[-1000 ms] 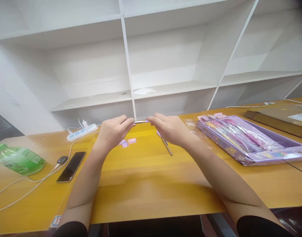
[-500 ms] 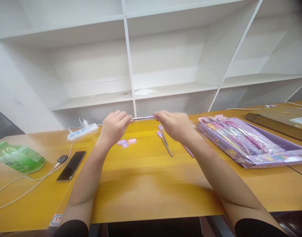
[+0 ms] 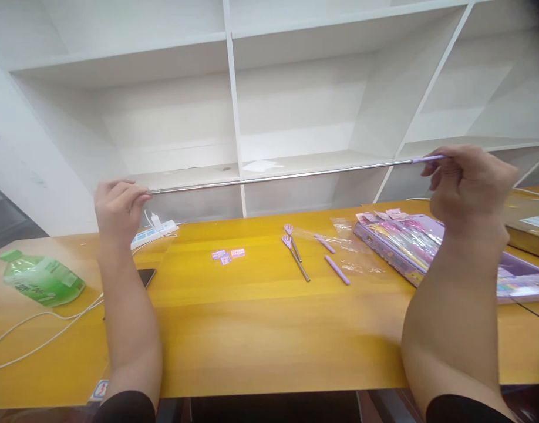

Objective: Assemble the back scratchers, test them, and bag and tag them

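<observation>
A long telescopic back scratcher (image 3: pixel 273 177) is stretched out level above the table. My left hand (image 3: pixel 120 205) is closed on its metal end at the left, and that end is hidden in the fingers. At the right, my right hand (image 3: pixel 472 176) pinches the purple part of the rod. Below, two shorter rods with purple claw heads, a front claw rod (image 3: pixel 296 258) and a rear claw rod (image 3: pixel 295 242), lie side by side. Two loose purple tubes, a near tube (image 3: pixel 337 270) and a far tube (image 3: pixel 324 243), rest to their right.
Clear plastic wrappers (image 3: pixel 357 267) lie beside a purple display box (image 3: pixel 386 249) of packaged sticks. Several small printed cards (image 3: pixel 225 258) sit mid-table. On the left are a green bottle (image 3: pixel 43 279), a phone (image 3: pixel 147 277), cables and a power strip (image 3: pixel 155 233). White shelving (image 3: pixel 234 117) stands behind.
My hands have moved far apart, the left one leftward and the right one up and rightward. The rod between them has extended from a short length to a long one.
</observation>
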Available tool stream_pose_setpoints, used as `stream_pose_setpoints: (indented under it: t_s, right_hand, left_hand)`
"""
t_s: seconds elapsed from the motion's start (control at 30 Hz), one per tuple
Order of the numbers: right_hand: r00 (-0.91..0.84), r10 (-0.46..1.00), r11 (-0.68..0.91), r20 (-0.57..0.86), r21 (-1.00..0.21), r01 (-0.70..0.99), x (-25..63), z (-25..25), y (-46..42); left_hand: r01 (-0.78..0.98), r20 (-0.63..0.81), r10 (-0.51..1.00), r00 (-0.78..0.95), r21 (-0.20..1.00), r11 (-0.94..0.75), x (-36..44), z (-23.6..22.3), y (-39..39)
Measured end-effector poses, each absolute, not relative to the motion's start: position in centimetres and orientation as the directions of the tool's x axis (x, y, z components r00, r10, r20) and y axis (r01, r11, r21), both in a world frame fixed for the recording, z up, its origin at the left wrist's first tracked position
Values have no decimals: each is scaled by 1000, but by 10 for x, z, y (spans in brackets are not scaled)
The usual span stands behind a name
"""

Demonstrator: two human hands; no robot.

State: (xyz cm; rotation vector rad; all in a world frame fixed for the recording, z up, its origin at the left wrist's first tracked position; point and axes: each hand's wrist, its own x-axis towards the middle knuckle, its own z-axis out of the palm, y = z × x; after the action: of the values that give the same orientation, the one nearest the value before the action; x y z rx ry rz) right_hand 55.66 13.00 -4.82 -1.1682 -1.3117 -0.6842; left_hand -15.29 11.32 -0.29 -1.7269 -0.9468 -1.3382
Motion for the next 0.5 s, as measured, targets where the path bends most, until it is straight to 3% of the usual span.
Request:
stream_pose_setpoints:
  t_s: [0.1, 0.23, 0.5]
  right_hand:
    - [220, 187, 466, 957, -283, 838, 564, -50, 134]
    - [312, 198, 486, 929, -369, 793, 561, -47, 136]
    - [358, 44, 567, 933, -318, 760, 555, -41, 125]
  left_hand:
    - [905, 981, 123, 148, -84, -417, -147, -4, 108]
    - [928, 993, 3, 117, -108, -356, -129, -2, 89]
    - [966, 968, -250, 7, -72, -250, -106, 15, 56]
